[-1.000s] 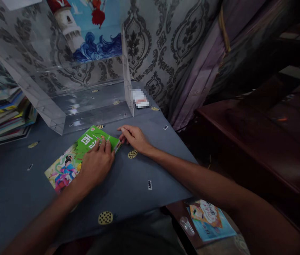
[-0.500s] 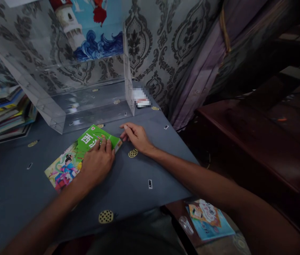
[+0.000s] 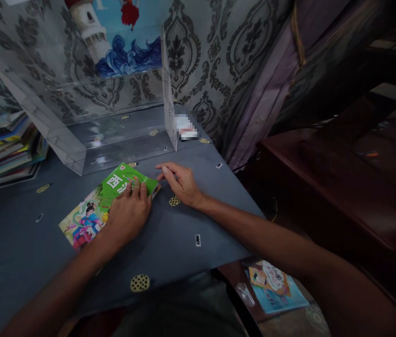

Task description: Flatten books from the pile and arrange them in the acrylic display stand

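A green children's book (image 3: 89, 220) with a colourful cover figure and white characters lies flat and slanted on the table. My left hand (image 3: 129, 208) rests flat on its cover, fingers stretched toward the far right edge and hiding part of the title. Just right of the book's corner is my right hand (image 3: 182, 184), its index finger extended close to that corner and its thumb apart. Whether the fingertip touches the book I cannot tell. Nothing shows in the right hand.
Behind the book stands a clear acrylic rack (image 3: 127, 152). A pile of books (image 3: 4, 145) is at the left. A pixelated white item (image 3: 186, 127) lies right of the rack. Below the table (image 3: 169, 243) are more books (image 3: 278, 295) and a clear plastic cup (image 3: 245, 295). Dark red furniture (image 3: 324, 187) stands right.
My right hand has shifted very slightly left toward the book's corner. My left hand and the book stay in place; the view tilts a little.
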Available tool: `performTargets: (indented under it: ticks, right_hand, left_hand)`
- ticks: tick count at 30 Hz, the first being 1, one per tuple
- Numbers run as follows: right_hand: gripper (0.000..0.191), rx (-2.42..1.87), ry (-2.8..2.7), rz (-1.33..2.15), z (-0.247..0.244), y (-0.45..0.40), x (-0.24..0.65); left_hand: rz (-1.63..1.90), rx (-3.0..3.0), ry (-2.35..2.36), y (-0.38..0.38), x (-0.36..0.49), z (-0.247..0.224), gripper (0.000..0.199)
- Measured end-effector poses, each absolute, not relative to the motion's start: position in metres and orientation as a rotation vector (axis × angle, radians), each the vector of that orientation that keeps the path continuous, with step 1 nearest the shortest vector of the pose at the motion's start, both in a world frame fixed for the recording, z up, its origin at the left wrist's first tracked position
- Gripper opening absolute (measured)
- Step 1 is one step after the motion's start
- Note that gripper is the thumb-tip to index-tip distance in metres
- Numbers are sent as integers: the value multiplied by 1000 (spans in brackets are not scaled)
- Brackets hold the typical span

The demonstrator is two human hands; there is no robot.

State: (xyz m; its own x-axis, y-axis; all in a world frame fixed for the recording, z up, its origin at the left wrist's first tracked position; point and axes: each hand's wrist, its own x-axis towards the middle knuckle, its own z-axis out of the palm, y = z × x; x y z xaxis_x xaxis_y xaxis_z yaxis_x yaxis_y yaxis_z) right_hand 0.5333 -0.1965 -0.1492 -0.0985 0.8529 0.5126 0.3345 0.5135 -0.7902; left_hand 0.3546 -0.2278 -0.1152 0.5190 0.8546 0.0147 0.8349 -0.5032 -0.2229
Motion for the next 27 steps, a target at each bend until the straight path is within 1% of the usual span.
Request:
performTargets:
  ticks: [15,20,27]
  right_hand:
    - [41,-1029,-1651,593,-150,-199,536]
    - [43,-1050,-1687,609,-150,-199,537]
    - [36,-1178,-1765,627,-154,-194,537]
  left_hand:
    - [143,-2585,-1519,-229,355,-112,46]
    - [122,-2575,-1471,-229,355,-115,45]
    - [45,-2581,-1448,-230,353,-120,48]
